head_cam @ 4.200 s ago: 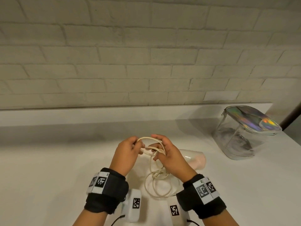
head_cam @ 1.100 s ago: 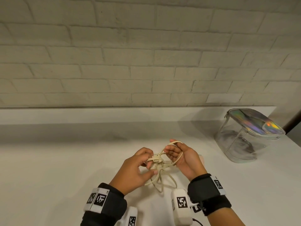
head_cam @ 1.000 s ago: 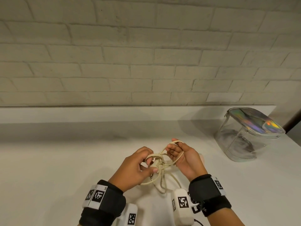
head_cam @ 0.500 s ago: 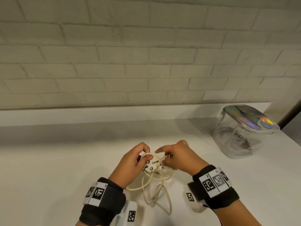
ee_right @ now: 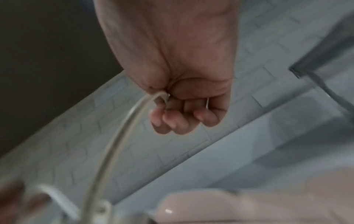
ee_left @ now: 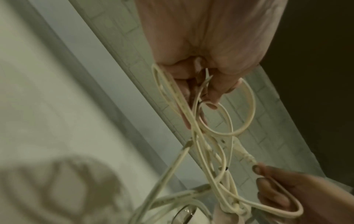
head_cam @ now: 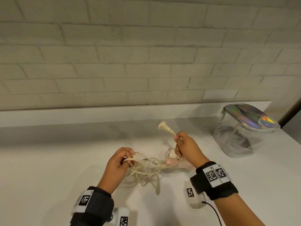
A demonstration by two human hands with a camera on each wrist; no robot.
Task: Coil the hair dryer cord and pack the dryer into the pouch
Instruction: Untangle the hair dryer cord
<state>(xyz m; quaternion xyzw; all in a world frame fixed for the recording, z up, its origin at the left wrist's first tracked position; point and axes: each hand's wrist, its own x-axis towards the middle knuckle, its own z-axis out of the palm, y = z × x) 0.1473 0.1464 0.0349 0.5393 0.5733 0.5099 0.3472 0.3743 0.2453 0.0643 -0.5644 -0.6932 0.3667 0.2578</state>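
Note:
My left hand (head_cam: 121,162) pinches several loops of the cream cord (head_cam: 146,167) just above the white counter; the left wrist view shows the loops (ee_left: 216,121) hanging from its fingers. My right hand (head_cam: 182,144) is raised and grips the cord just behind the round plug (head_cam: 162,125), which sticks up to the left. In the right wrist view the cord (ee_right: 122,136) runs out of its closed fist. The pink hair dryer (head_cam: 175,162) lies on the counter, partly hidden under my right hand. The clear pouch (head_cam: 241,132) with a holographic lid stands at the far right.
A white brick wall (head_cam: 146,54) with a low ledge (head_cam: 114,115) runs along the back of the counter. The counter's right edge (head_cam: 291,141) passes just beyond the pouch. Bare white surface (head_cam: 48,168) lies left of my hands.
My right hand has pulled the plug out of the bundle and lifted it up and to the right. The left hand has kept hold of the loops, which now hang looser.

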